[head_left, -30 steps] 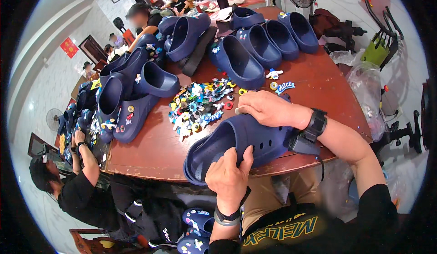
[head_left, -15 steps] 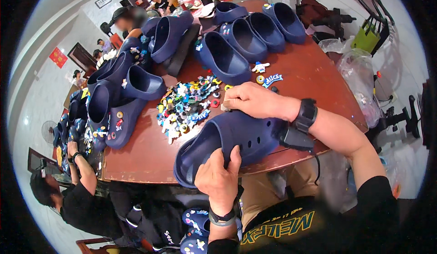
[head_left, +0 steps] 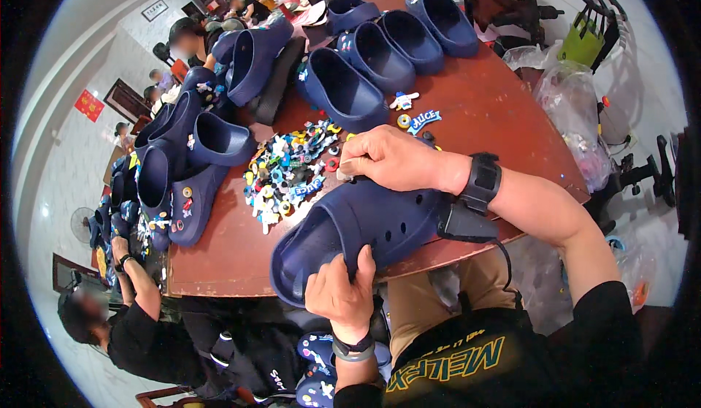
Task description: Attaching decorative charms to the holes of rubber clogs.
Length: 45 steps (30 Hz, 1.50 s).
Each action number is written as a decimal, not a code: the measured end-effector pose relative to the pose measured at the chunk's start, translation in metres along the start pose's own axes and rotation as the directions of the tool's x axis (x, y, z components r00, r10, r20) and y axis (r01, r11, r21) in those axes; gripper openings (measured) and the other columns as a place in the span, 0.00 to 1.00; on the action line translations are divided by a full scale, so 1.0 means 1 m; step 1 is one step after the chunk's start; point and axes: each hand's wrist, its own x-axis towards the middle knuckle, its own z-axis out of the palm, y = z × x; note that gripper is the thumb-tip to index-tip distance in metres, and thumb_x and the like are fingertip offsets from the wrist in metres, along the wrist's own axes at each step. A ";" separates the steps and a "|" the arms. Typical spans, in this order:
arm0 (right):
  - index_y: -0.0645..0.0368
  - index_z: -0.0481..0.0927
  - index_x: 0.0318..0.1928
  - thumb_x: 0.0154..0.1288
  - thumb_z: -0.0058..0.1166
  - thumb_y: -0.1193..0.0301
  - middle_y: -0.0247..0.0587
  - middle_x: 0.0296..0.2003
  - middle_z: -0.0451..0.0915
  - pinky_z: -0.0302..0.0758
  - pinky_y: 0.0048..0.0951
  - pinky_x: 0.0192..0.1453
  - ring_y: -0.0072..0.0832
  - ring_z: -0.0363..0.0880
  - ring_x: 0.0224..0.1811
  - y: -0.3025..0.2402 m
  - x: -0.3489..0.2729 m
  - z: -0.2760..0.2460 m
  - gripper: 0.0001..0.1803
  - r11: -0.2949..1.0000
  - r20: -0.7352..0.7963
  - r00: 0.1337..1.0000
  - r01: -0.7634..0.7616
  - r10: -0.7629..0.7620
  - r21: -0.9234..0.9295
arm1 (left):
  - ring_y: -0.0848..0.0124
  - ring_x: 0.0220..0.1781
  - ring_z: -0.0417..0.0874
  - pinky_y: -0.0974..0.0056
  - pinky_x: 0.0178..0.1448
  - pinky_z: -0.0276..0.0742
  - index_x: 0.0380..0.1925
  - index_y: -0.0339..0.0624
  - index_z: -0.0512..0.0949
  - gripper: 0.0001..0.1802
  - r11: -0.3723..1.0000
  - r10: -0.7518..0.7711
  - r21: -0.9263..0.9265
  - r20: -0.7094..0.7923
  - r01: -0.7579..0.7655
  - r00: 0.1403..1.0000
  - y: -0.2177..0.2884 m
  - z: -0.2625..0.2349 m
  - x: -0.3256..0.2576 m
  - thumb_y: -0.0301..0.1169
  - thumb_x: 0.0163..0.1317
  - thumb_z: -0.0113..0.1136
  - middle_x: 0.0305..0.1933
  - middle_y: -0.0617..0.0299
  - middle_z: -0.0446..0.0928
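A navy clog (head_left: 380, 214) with holes in its upper lies tilted at the table's near edge. My left hand (head_left: 340, 291) grips the rim of its opening, thumb outside and fingers folded inward. At the clog's far side, my right hand (head_left: 383, 158) is closed in a pinch; a small pale bit shows under its fingers, too small to name. Beyond the clog spreads a heap of colourful shoe charms (head_left: 281, 178). A white charm (head_left: 404, 100), a yellow round charm (head_left: 404, 121) and a blue lettered charm (head_left: 424, 121) lie apart, past my right hand.
Several navy clogs (head_left: 343, 90) stand along the back of the red-brown table (head_left: 496, 116); more clogs (head_left: 223, 138), some with charms, are piled at the left. A co-worker (head_left: 124, 335) sits at the left. Plastic bags (head_left: 573, 116) hang beyond the table's right side.
The view has shifted slightly. My right hand keeps its pinch at the clog's far side, and my left hand still grips the opening. The clog looks tipped a little.
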 end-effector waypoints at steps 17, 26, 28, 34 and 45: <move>0.68 0.79 0.30 0.62 0.49 0.71 0.56 0.27 0.79 0.75 0.41 0.38 0.45 0.81 0.30 0.002 -0.010 0.019 0.11 0.998 -0.309 0.951 0.006 0.013 0.061 | 0.61 0.15 0.68 0.62 0.21 0.57 0.24 0.41 0.75 0.15 1.000 0.011 -0.026 -0.043 -0.012 0.999 -0.005 0.001 -0.001 0.36 0.51 0.73 0.15 0.61 0.69; 0.59 0.74 0.39 0.75 0.44 0.63 0.29 0.23 0.71 0.68 0.19 0.22 0.15 0.70 0.22 0.013 0.005 -0.006 0.13 0.669 -0.160 0.918 -0.137 0.362 0.731 | 0.56 0.20 0.72 0.58 0.25 0.64 0.25 0.41 0.77 0.13 0.996 -0.084 -0.030 0.016 0.084 0.996 -0.001 -0.003 0.002 0.35 0.51 0.72 0.19 0.55 0.73; 0.60 0.75 0.39 0.75 0.45 0.62 0.28 0.23 0.71 0.66 0.18 0.23 0.14 0.68 0.22 0.008 0.003 -0.006 0.13 0.672 -0.170 0.923 -0.118 0.347 0.731 | 0.56 0.20 0.72 0.58 0.25 0.65 0.26 0.41 0.77 0.13 0.994 -0.109 -0.029 0.027 0.110 0.994 -0.001 -0.002 0.000 0.35 0.52 0.72 0.19 0.55 0.73; 0.58 0.79 0.44 0.75 0.46 0.64 0.24 0.23 0.72 0.64 0.17 0.26 0.12 0.66 0.23 0.014 0.002 -0.009 0.13 0.693 -0.157 0.945 -0.092 0.287 0.715 | 0.57 0.20 0.73 0.58 0.25 0.65 0.26 0.41 0.77 0.12 0.994 -0.109 -0.021 0.046 0.110 0.993 0.003 -0.001 0.004 0.34 0.53 0.72 0.19 0.54 0.73; 0.59 0.83 0.39 0.66 0.60 0.66 0.31 0.28 0.82 0.72 0.17 0.32 0.14 0.75 0.28 -0.016 -0.013 0.005 0.10 0.794 -0.057 0.995 -0.031 0.082 0.607 | 0.72 0.27 0.73 0.70 0.35 0.70 0.27 0.36 0.74 0.08 0.840 -0.395 -0.362 0.105 0.405 0.913 0.006 -0.004 0.027 0.25 0.58 0.66 0.27 0.60 0.74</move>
